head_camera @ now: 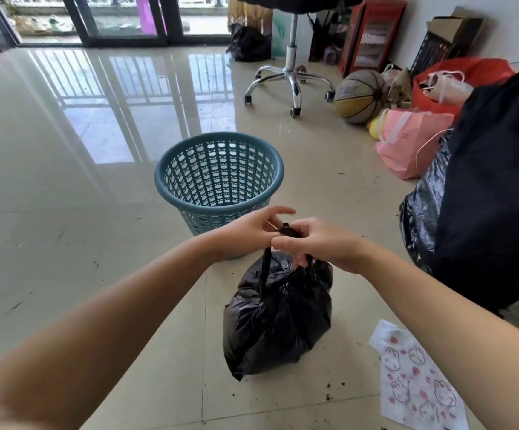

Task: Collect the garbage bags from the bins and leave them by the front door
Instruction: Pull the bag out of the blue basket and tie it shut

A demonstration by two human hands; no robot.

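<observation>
Garbage bag (278, 318) on floor, its top pinched by left hand (248, 231) and right hand (317, 243).

Garbage bag (278, 318) on floor (65, 212), centre-front. Bin (219, 178) just behind it, upright. Left hand (247, 231) & right hand (320, 243) meet above bag at its tied top. Printed bag (416, 380) flat on floor, right of garbage bag. Chair base (292, 79) behind bin, to the right. Ball (360, 96) right of chair base, gift bag (407, 144) in front of ball. Glass doors (127, 20) far back left.
</observation>
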